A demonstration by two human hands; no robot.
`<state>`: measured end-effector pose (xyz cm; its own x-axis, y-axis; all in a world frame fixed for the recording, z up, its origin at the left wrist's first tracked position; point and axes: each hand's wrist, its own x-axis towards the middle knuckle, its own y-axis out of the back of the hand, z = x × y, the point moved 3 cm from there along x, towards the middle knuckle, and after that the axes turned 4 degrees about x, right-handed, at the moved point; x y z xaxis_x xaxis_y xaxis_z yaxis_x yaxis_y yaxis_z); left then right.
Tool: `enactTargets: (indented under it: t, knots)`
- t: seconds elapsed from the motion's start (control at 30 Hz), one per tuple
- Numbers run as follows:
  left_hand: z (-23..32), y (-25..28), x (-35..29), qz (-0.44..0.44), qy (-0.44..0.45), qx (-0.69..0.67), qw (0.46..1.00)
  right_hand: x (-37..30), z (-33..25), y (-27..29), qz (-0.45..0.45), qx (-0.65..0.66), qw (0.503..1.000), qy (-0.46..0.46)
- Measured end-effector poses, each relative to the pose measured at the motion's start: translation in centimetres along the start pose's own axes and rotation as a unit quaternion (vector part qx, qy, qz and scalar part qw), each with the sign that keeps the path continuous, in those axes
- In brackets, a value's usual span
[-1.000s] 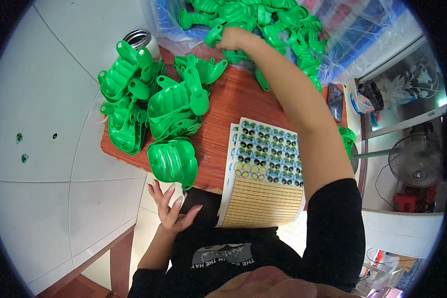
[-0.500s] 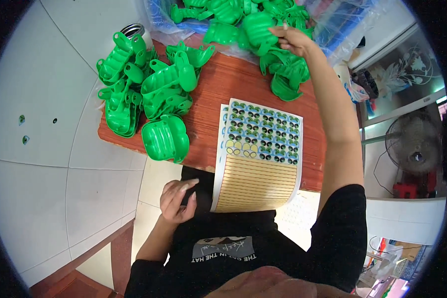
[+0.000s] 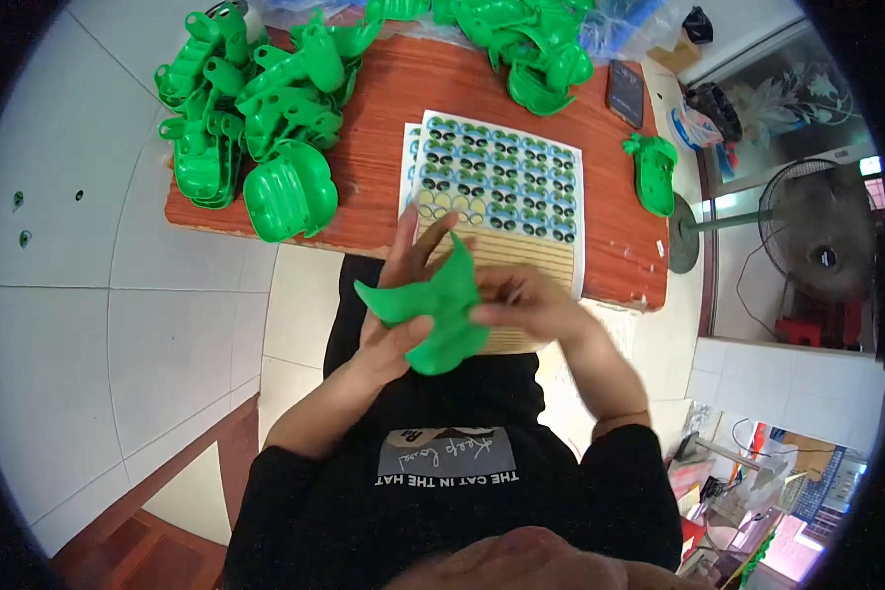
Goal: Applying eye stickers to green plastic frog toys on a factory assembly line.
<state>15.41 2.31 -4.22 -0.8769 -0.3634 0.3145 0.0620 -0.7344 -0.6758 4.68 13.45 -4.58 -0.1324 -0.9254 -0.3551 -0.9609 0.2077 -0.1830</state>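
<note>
A curved green plastic shell (image 3: 444,315) with pointed ends is between my hands, above my lap. My left hand (image 3: 391,329) grips its left side, thumb across the near face and fingers reaching up behind it. On its right side my right hand (image 3: 536,307), a little blurred, has its thumb and fingers closed at the edge. Just beyond lies a sheet of green-and-black eye stickers (image 3: 536,187), its lower part bare yellowish backing with lines, partly hidden by my hands. A second sheet shows from under its left edge.
Stacked green plastic shells (image 3: 290,192) fill the left of the reddish wooden table (image 3: 379,138). More green shells (image 3: 541,74) lie at the far side by clear plastic wrapping. A phone (image 3: 625,94) and a green clog-shaped piece (image 3: 652,177) are at right; a fan (image 3: 814,246) stands beyond.
My right hand has come back from the far pile to my lap with a green shell. My left hand has risen and taken hold of it. The view has shifted, showing the phone.
</note>
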Motion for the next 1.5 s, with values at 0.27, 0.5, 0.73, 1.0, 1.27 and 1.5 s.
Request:
enactTargets:
  t: [0.27,0.5,0.73,1.0,1.27,1.5]
  knots:
    - [-1.3,-0.2,-0.6,0.062,0.257,-0.217,0.94,-4.6,1.2,3.7,0.454,-0.261,0.818,0.239]
    - [-6.0,-1.2,-0.2,0.041,0.369,-0.335,0.866,-1.5,-0.5,5.9,0.435,-0.504,0.692,0.277]
    - [-7.1,-0.8,-0.3,0.089,0.346,-0.326,0.875,0.7,-1.0,5.9,0.382,-0.547,0.682,0.299]
    - [-6.8,-0.6,0.0,0.107,0.357,-0.315,0.873,0.9,-1.2,6.0,0.382,-0.563,0.686,0.256]
    - [-7.5,-0.7,-0.2,0.138,0.339,-0.28,0.887,0.6,-1.3,5.5,0.41,-0.516,0.697,0.283]
    - [-7.2,-0.9,0.0,0.184,0.314,-0.255,0.896,-6.3,0.1,-0.4,0.431,-0.253,0.813,0.298]
